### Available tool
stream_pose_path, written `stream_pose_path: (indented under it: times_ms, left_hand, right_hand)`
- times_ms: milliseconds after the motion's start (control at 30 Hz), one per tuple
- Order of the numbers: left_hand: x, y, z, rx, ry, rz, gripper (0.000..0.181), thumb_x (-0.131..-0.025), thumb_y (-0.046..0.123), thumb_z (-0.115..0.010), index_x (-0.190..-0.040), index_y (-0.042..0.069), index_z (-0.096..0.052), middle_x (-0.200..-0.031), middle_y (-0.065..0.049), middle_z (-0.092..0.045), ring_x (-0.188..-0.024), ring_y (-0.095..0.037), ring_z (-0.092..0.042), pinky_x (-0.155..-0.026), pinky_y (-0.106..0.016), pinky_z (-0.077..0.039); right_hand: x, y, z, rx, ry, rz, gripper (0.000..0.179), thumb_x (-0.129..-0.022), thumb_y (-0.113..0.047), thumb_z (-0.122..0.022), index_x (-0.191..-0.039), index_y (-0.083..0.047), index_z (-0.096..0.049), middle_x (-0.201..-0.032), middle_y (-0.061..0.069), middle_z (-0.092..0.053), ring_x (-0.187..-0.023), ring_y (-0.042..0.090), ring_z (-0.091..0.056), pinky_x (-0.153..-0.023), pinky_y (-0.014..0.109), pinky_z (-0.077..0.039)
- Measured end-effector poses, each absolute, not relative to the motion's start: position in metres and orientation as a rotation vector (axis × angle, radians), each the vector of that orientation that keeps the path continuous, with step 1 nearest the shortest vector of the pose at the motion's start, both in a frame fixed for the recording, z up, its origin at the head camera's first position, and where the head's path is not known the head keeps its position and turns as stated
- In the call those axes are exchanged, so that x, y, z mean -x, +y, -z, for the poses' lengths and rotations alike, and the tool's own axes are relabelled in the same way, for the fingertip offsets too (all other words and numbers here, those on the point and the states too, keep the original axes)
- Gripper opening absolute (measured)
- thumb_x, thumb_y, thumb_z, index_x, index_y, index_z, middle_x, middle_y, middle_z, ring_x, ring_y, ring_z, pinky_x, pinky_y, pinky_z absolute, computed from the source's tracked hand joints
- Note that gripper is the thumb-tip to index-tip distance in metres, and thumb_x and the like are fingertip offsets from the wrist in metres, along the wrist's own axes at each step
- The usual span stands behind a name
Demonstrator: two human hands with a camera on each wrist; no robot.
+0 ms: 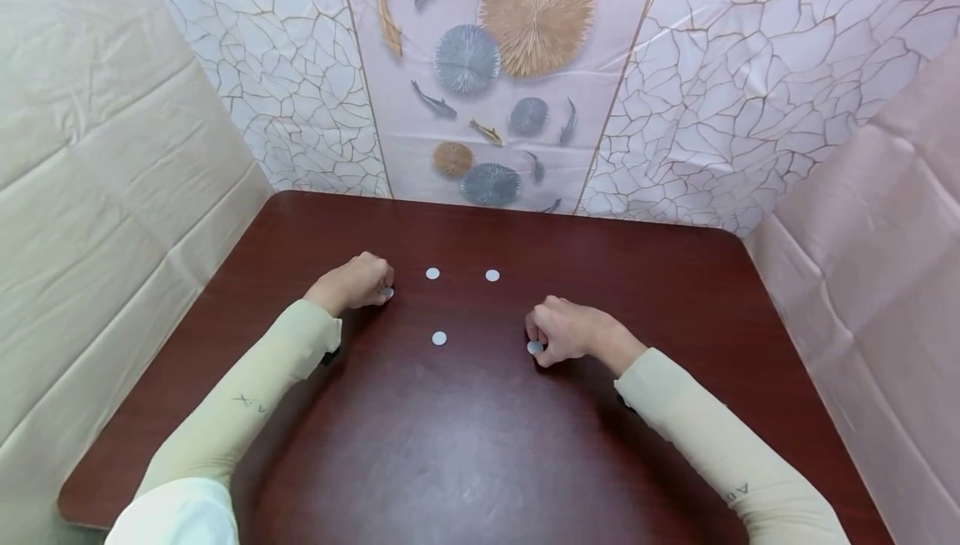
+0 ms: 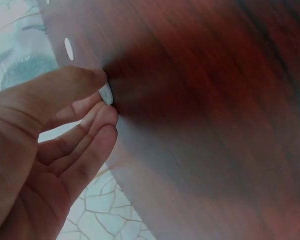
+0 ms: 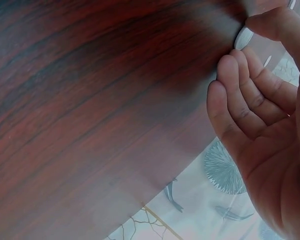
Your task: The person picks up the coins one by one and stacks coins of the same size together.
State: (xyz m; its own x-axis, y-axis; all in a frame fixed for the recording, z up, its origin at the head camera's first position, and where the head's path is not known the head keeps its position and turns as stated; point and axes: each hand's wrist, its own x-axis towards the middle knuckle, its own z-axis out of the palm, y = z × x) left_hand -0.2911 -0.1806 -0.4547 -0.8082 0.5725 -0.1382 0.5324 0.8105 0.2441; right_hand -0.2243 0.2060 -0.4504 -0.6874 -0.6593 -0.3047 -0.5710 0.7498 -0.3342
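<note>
My left hand (image 1: 354,282) is low over the left part of the table, thumb and fingertips at opposite edges of a small flat white disc (image 2: 106,94). The disc lies at the tabletop between them, in a pinch. To the right, my right hand (image 1: 567,330) pinches a second white disc (image 3: 243,38) by its edges in the same way, its thumb on one side and fingertips on the other. Part of each held disc is hidden by the fingers.
Three more white discs lie apart on the dark red-brown table (image 1: 465,437): one back left (image 1: 432,273), one back right (image 1: 492,276), one nearer the front (image 1: 439,338). A patterned cloth (image 1: 405,145) hangs behind the table, and pale cloth walls (image 1: 97,153) flank both sides.
</note>
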Motion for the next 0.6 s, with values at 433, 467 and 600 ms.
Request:
stream_pose_path:
  times_ms: [433,467,600]
  left_hand:
    - [0.306,-0.165,0.453,-0.7,2.714,-0.17,0.015,-0.082,0.018,-0.082,-0.085,0.011,-0.068,-0.084,-0.004,-0.067,-0.073,-0.018,-0.06,-0.063,-0.03,-0.047]
    - [0.307,-0.165,0.454,-0.705,2.709,-0.167,0.016,-0.081,0.018,-0.082,-0.085,0.011,-0.068,-0.082,-0.004,-0.067,-0.071,-0.018,-0.059,-0.062,-0.03,-0.046]
    - [0.311,-0.166,0.457,-0.743,2.704,-0.164,0.015,-0.078,0.017,-0.08,-0.08,0.012,-0.066,-0.073,-0.001,-0.064,-0.064,-0.016,-0.056,-0.058,-0.029,-0.044]
  right_hand:
    - [0.225,0.208,0.452,0.972,2.552,0.327,0.009,-0.084,-0.015,-0.076,-0.092,-0.011,-0.072,-0.08,-0.003,-0.07,-0.069,0.004,-0.061,-0.068,0.025,-0.053]
    - [0.225,0.208,0.453,0.975,2.551,0.327,0.01,-0.084,-0.015,-0.076,-0.092,-0.011,-0.072,-0.079,-0.004,-0.07,-0.069,0.004,-0.061,-0.068,0.024,-0.053]
    - [0.227,0.208,0.453,0.974,2.555,0.322,0.01,-0.083,-0.016,-0.077,-0.09,-0.013,-0.071,-0.078,-0.006,-0.068,-0.068,0.003,-0.06,-0.067,0.024,-0.052]
